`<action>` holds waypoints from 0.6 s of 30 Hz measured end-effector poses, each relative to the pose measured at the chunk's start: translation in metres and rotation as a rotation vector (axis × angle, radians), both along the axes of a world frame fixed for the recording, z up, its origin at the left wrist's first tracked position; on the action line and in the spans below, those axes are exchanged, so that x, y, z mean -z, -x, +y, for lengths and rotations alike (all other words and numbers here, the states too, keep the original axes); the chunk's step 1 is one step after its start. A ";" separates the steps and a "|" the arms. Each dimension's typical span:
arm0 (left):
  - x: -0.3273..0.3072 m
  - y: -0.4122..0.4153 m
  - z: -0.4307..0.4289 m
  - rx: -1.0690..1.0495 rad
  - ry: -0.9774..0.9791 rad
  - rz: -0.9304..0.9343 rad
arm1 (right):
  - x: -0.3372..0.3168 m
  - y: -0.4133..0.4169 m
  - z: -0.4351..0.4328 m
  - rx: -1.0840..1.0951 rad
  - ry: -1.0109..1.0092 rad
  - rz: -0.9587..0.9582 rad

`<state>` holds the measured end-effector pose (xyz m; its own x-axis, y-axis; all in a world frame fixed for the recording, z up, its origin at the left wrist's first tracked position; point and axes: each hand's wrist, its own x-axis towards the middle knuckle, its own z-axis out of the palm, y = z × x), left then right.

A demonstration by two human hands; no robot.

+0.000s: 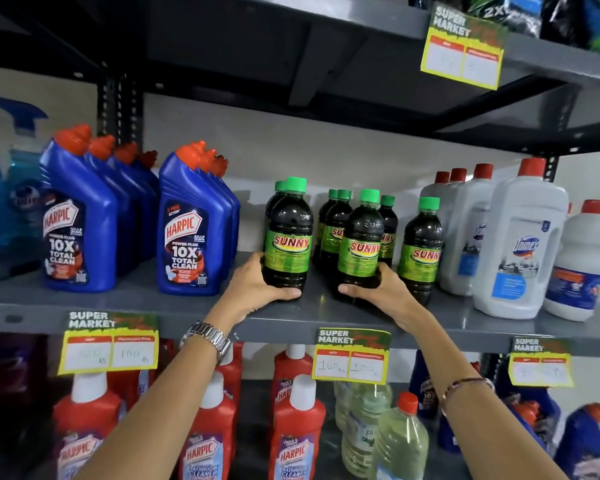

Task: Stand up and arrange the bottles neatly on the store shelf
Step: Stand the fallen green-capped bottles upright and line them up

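Both hands are on dark Sunny bottles on the middle shelf, all upright. Left hand wraps the base of the left bottle, thumb across the front low down, fingers behind; grip clamped on it. Right hand cups the base of the centre bottle from the right and below, thumb in front; grip clamped on it too. Whether either bottle is lifted or resting on the shelf: cannot tell, bases are hidden by the hands.

More Sunny bottles sit behind these two, a second one directly behind the left bottle and a loose cluster behind the centre one. One more front bottle stands just beside the right hand, close to the white Domex jugs. Blue Harpic bottles stand left, with a gap between them and the left bottle.

Judged step: squaring the Sunny bottles into rows. To do it well, likely slide rather than lift, since low grips make the tops free to tip. Keep labels facing forward, fronts level with the Harpic and Domex fronts, gaps even. The cluster behind looks staggered, so the front bottles probably need lining up with those columns. Risk: right wrist is near the front bottle and could knock it into the jugs.
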<state>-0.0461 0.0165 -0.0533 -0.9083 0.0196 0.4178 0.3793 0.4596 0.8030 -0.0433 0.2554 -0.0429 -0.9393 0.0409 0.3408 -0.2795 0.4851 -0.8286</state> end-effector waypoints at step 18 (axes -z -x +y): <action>-0.003 -0.007 0.001 -0.021 -0.007 0.009 | 0.002 0.001 -0.004 0.054 -0.121 0.001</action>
<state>-0.0388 0.0173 -0.0507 -0.9047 -0.0029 0.4260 0.3766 0.4620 0.8030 -0.0439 0.2510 -0.0452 -0.9363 0.0502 0.3475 -0.2511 0.5960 -0.7627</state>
